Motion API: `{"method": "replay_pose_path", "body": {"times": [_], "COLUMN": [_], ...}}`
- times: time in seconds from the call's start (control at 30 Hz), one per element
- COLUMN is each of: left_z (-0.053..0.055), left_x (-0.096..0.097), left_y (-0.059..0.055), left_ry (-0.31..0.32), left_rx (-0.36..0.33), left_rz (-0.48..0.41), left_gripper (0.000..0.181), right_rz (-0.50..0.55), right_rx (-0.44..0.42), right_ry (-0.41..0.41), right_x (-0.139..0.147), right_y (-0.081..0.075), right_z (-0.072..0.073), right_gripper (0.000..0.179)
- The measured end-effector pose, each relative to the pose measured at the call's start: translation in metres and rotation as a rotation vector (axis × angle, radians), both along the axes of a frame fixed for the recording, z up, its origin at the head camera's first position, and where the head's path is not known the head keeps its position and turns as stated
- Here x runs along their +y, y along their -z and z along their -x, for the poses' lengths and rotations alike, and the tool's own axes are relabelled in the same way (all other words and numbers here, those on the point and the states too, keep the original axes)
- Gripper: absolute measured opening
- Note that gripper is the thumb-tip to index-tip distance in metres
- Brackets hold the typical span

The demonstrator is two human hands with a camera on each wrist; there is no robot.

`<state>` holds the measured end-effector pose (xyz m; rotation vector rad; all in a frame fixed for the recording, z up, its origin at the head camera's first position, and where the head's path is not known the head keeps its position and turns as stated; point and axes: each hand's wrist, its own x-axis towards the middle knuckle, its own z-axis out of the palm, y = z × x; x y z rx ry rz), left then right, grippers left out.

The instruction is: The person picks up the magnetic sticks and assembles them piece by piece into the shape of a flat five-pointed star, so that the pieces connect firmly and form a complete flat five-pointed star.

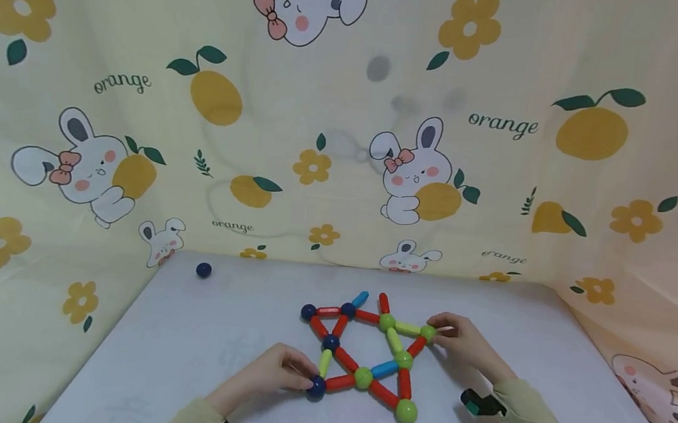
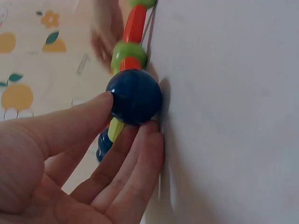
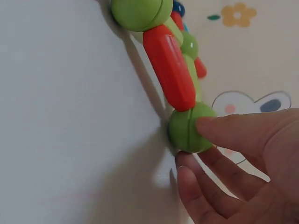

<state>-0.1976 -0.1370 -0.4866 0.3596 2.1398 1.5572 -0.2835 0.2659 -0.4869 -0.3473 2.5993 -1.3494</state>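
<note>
A flat star-like figure of coloured rods and balls lies on the white table. My left hand (image 1: 282, 373) pinches the dark blue ball (image 2: 135, 97) at its near left corner between thumb and fingers. At the far right corner, my right hand (image 1: 463, 341) pinches a green ball (image 3: 191, 128). Red rods (image 1: 339, 382), a blue rod (image 1: 385, 369) and yellow-green rods (image 1: 325, 363) join the balls. Another green ball (image 1: 406, 412) forms the near tip. A red rod (image 1: 384, 303) and a blue rod (image 1: 360, 299) stick out at the far side with free ends.
A loose dark blue ball (image 1: 204, 270) sits near the table's far left corner. Behind and beside the white table (image 1: 192, 333) hangs a cream curtain (image 1: 337, 102) printed with rabbits and oranges. Dark wrist devices (image 1: 482, 404) are strapped near both sleeves.
</note>
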Motion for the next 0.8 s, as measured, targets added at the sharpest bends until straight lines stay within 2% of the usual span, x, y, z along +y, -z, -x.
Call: {"method": "replay_pose_path", "body": {"times": [0.13, 0.27, 0.43, 0.53, 0.7, 0.8], "left_z": [-0.005, -0.007, -0.009, -0.009, -0.010, -0.012], "left_x": [0.011, 0.017, 0.020, 0.021, 0.025, 0.029], "left_y": [0.000, 0.000, -0.001, -0.001, -0.001, -0.001], "left_ry": [0.032, 0.021, 0.010, 0.015, 0.025, 0.030], "left_rx": [-0.022, -0.036, -0.031, -0.023, -0.015, -0.019], "left_rz": [-0.013, -0.017, -0.006, 0.000, 0.002, 0.004], "left_gripper": [0.018, 0.018, 0.019, 0.019, 0.018, 0.018], "right_rz": [0.014, 0.020, 0.027, 0.059, 0.138, 0.164], "right_rx": [-0.027, -0.025, -0.015, -0.032, -0.126, -0.177], "right_ry": [0.059, 0.078, 0.044, -0.025, -0.146, -0.179], "right_x": [0.001, 0.001, -0.003, -0.007, -0.014, -0.019], "right_y": [0.004, 0.002, -0.008, -0.012, -0.015, -0.014], "right_z": [0.012, 0.006, -0.025, -0.046, -0.075, -0.087], "right_gripper": [0.033, 0.043, 0.055, 0.064, 0.073, 0.074]}}
